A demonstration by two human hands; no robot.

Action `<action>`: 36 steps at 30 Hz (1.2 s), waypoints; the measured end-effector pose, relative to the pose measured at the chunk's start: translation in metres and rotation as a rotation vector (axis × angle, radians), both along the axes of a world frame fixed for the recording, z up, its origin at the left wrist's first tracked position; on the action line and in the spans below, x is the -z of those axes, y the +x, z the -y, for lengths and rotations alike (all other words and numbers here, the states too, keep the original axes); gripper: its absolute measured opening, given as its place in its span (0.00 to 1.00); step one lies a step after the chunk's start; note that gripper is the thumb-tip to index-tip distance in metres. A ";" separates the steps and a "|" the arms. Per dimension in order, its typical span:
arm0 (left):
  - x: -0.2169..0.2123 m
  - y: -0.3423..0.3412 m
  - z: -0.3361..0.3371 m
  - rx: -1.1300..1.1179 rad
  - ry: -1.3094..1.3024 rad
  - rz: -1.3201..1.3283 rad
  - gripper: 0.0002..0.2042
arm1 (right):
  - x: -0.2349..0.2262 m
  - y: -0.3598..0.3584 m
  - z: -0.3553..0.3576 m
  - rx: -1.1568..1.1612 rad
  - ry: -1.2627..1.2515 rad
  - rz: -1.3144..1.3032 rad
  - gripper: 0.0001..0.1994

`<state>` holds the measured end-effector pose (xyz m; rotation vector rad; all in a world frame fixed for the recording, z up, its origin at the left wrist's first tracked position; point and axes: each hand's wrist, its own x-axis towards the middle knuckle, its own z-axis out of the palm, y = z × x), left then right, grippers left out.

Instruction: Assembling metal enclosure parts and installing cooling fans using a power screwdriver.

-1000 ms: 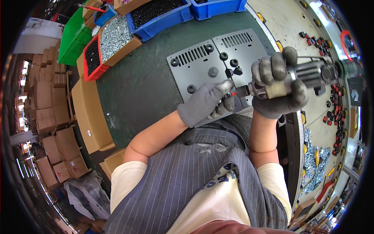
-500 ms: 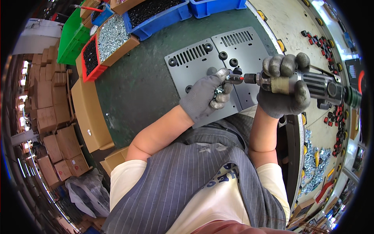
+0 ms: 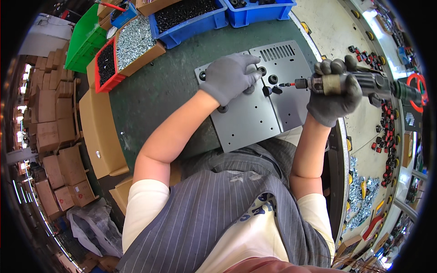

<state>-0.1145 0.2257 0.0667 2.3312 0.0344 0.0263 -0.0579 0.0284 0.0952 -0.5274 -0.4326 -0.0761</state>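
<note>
Two grey metal plates: left plate and right plate, flat on green bench, edges meeting. Both drilled; right one slotted at far end, left partly covered by left hand. Black round feet sit on them. Power driver, dark-bodied, tan-wrapped collar, held in right hand; red-banded bit points left, near two small black pieces.

Workshop: parts bins, apparent conveyor
</note>
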 end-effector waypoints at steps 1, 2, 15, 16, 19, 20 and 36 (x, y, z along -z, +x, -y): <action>0.000 0.006 -0.003 0.027 0.273 0.086 0.17 | 0.002 0.005 -0.001 0.052 -0.063 -0.040 0.22; -0.001 0.012 -0.003 0.081 0.240 -0.020 0.16 | 0.003 0.008 -0.003 0.047 -0.070 -0.064 0.23; -0.002 0.045 -0.009 -0.036 0.304 -0.036 0.14 | -0.004 0.059 -0.067 0.120 -0.412 0.046 0.17; 0.000 0.045 -0.008 -0.033 0.305 -0.045 0.13 | -0.003 0.061 -0.073 0.113 -0.426 0.067 0.17; 0.004 0.047 -0.005 -0.058 0.371 -0.069 0.14 | 0.003 0.060 -0.093 0.087 -0.618 0.008 0.14; 0.006 0.046 -0.005 -0.042 0.345 -0.060 0.14 | 0.004 0.062 -0.094 0.068 -0.665 0.042 0.15; 0.006 -0.038 -0.056 -0.225 -1.446 -0.370 0.16 | 0.006 0.076 -0.102 -0.081 -0.859 0.120 0.16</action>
